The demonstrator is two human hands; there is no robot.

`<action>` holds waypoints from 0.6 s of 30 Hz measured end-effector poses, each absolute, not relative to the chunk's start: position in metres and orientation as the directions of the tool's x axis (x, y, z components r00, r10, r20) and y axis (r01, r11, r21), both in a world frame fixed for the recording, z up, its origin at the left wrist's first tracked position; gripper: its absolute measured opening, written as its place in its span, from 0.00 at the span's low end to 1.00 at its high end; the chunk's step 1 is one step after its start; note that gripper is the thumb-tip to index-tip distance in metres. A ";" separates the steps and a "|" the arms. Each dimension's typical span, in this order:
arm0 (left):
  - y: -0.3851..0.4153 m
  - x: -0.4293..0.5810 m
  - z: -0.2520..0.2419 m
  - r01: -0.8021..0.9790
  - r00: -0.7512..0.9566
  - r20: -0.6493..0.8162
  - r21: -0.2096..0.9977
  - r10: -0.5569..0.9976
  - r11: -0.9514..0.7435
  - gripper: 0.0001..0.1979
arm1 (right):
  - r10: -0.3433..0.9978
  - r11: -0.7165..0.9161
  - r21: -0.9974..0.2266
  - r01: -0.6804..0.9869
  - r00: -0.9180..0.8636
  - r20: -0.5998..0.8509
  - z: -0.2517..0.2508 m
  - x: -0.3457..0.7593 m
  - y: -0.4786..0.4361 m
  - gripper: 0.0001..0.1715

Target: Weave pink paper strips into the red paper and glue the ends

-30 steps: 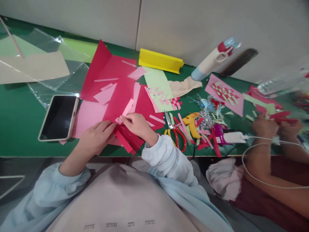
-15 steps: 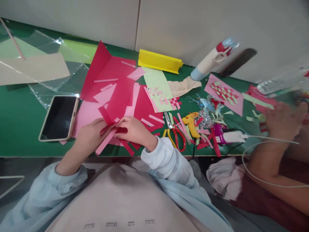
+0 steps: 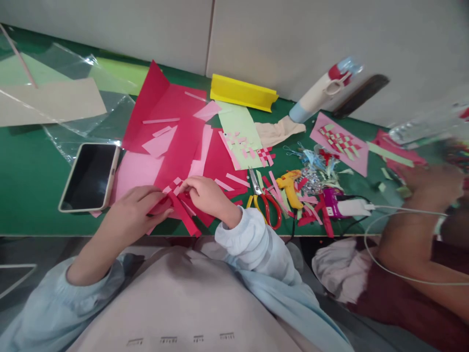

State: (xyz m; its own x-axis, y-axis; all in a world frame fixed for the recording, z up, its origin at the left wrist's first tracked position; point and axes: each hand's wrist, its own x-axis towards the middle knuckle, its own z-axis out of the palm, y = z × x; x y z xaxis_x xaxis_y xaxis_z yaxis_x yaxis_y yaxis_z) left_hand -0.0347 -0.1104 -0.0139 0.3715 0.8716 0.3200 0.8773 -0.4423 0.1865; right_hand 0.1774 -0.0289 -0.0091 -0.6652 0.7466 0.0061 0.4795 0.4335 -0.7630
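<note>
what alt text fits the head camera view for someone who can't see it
A person's left hand holds a small weave of red and pink paper strips, right hand at its edge, over a green table. Scissors, a yellow glue gun and a co-worker's blurred hand are to the right, a phone to the left.

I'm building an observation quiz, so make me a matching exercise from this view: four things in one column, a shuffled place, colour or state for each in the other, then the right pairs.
Things
1. The person's left hand
2. The person's right hand
3. Phone
4. Glue gun

Place, colour or state
A. Yellow, lying among paper scraps
B. At the woven strips, on the side nearer the scissors
C. Lying flat, dark screen up
D. At the woven strips, on the side nearer the phone

Right pairs
1-D, 2-B, 3-C, 4-A
</note>
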 end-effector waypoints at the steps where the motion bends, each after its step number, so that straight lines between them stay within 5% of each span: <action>1: -0.116 -0.036 -0.017 0.871 0.380 0.327 0.188 0.865 -0.453 0.14 | 0.767 0.407 -0.781 0.474 -0.641 0.011 -0.006 0.179 -0.029 0.21; 8: -0.135 -0.036 -0.030 0.912 0.310 0.314 0.170 0.898 -0.374 0.16 | 0.753 0.543 -0.637 0.547 -0.653 0.082 0.003 0.183 -0.039 0.14; 12: -0.131 -0.033 -0.030 0.921 0.298 0.310 0.155 0.903 -0.358 0.17 | 0.721 0.641 -0.482 0.597 -0.684 0.112 0.000 0.180 -0.048 0.20; 18: -0.125 -0.035 -0.030 0.915 0.313 0.286 0.165 0.906 -0.368 0.16 | 0.578 0.771 -0.391 0.502 -0.810 0.098 0.002 0.176 -0.064 0.16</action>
